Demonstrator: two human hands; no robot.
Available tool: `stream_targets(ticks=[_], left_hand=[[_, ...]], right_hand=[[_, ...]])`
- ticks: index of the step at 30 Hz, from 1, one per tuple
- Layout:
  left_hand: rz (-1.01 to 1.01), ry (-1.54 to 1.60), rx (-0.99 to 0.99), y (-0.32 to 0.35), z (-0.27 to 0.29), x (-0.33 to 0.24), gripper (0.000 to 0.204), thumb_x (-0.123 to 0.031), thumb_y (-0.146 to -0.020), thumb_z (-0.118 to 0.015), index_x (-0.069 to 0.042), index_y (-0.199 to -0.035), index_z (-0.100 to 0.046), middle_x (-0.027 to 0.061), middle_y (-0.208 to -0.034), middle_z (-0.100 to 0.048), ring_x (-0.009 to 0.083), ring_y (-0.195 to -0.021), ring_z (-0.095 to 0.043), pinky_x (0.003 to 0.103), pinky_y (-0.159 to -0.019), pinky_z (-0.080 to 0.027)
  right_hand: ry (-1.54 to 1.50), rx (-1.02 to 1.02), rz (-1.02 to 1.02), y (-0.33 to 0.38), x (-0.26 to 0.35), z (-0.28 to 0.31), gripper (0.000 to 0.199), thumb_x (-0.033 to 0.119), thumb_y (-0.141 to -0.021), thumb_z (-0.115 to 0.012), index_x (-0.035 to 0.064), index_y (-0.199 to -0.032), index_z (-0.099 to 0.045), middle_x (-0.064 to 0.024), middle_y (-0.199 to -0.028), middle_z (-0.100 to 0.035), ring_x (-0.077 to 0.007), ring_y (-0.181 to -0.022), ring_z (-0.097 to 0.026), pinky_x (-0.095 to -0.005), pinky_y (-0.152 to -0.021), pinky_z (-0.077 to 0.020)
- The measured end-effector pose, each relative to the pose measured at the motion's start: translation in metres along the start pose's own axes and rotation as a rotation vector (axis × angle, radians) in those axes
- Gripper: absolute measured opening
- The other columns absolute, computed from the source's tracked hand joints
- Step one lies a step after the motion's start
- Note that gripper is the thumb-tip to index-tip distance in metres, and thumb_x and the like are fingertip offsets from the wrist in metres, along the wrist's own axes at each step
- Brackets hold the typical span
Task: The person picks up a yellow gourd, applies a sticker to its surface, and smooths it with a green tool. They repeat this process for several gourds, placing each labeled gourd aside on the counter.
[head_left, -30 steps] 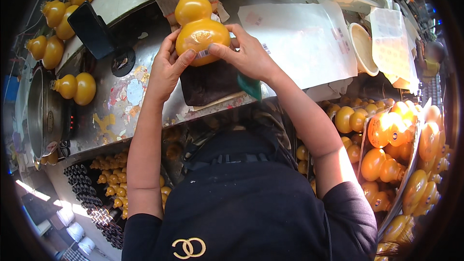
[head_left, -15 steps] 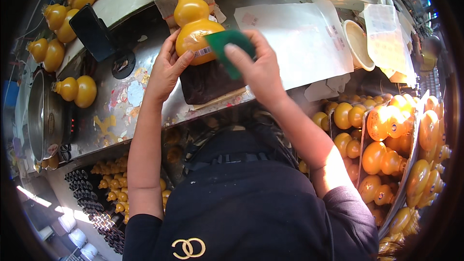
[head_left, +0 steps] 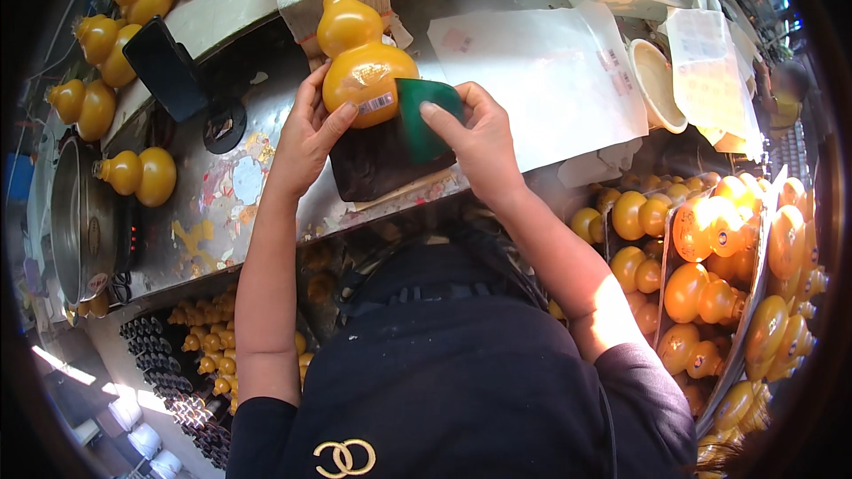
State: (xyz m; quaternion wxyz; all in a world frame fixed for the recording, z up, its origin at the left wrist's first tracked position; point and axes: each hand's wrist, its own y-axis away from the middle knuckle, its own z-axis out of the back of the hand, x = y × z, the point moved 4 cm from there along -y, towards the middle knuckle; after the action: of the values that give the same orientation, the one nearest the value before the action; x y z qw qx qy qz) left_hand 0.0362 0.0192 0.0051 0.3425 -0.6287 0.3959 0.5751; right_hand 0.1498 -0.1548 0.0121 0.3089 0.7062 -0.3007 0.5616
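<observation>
A glossy yellow gourd-shaped bottle (head_left: 359,66) lies with its neck pointing away from me, resting on a padded cradle (head_left: 293,13). My left hand (head_left: 312,129) grips its wide base from the left, thumb beside a small barcode label (head_left: 376,104). In my right hand (head_left: 479,133) is a flexible green scraper sheet (head_left: 426,111), pinched between thumb and fingers. The sheet's left edge meets the right side of the bottle's base. Below the bottle lies a dark pad (head_left: 377,168).
White printed sheets (head_left: 541,80) cover the bench to the right, beside an oval cream bowl (head_left: 657,84). A phone on a stand (head_left: 169,66) and a metal pan (head_left: 78,222) stand left. More gourd bottles (head_left: 146,176) line the left, and several fill racks (head_left: 697,293) at lower right.
The green sheet has moved down and slightly right, from across the label to the base's right side. The label now shows fully. The bottle has shifted slightly toward me.
</observation>
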Motion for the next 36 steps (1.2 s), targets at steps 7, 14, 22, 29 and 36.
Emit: stream_targets(ticks=[7, 14, 22, 29, 36], left_hand=[[-0.024, -0.027, -0.191, -0.01, -0.018, -0.019, 0.084, -0.029, -0.081, -0.076, 0.002, -0.143, -0.027, 0.0155, -0.137, -0.043, 0.0227, -0.127, -0.045, 0.033, -0.107, -0.034], [0.008, 0.1, -0.185, -0.013, -0.015, -0.009, 0.079, -0.032, -0.083, -0.074, 0.003, -0.141, -0.033, 0.0147, -0.132, -0.049, 0.0205, -0.123, -0.048, 0.032, -0.105, -0.036], [0.035, 0.259, -0.176, -0.013, -0.012, 0.004, 0.066, -0.029, -0.092, -0.064, 0.004, -0.141, -0.035, 0.0133, -0.132, -0.049, 0.0181, -0.123, -0.047, 0.031, -0.106, -0.034], [0.025, 0.288, -0.155, -0.01, -0.015, 0.004, 0.063, -0.03, -0.097, -0.056, 0.004, -0.144, -0.031, 0.014, -0.136, -0.046, 0.0179, -0.126, -0.044, 0.031, -0.107, -0.033], [-0.091, 0.015, -0.168, -0.004, -0.019, 0.003, 0.071, -0.038, -0.098, -0.052, -0.003, -0.15, -0.018, 0.0154, -0.146, -0.034, 0.022, -0.136, -0.034, 0.033, -0.111, -0.027]], right_hand=[[-0.347, 0.195, -0.263, -0.042, 0.014, 0.019, 0.034, 0.034, -0.092, -0.051, 0.0023, -0.103, -0.059, -0.0107, -0.092, -0.064, -0.022, -0.082, -0.064, -0.035, -0.075, -0.052], [0.836, 0.228, 0.195, -0.07, 0.036, -0.015, 0.087, 0.07, -0.071, -0.066, -0.0042, -0.116, -0.059, -0.0161, -0.103, -0.065, -0.0238, -0.093, -0.065, -0.0314, -0.08, -0.0507], [0.46, 0.446, -0.106, -0.078, 0.015, -0.025, 0.085, 0.062, -0.079, -0.064, -0.0068, -0.126, -0.051, -0.0185, -0.113, -0.06, -0.0231, -0.103, -0.06, -0.0308, -0.089, -0.047], [0.41, 0.405, -0.029, -0.073, 0.011, -0.026, 0.074, 0.057, -0.087, -0.057, -0.0053, -0.126, -0.05, -0.0189, -0.116, -0.06, -0.0243, -0.107, -0.058, -0.0324, -0.094, -0.0442], [0.595, 0.305, 0.107, -0.049, 0.014, -0.027, 0.078, 0.059, -0.09, -0.052, -0.0008, -0.139, -0.04, -0.0238, -0.124, -0.056, -0.0302, -0.117, -0.055, -0.0349, -0.102, -0.0392]])
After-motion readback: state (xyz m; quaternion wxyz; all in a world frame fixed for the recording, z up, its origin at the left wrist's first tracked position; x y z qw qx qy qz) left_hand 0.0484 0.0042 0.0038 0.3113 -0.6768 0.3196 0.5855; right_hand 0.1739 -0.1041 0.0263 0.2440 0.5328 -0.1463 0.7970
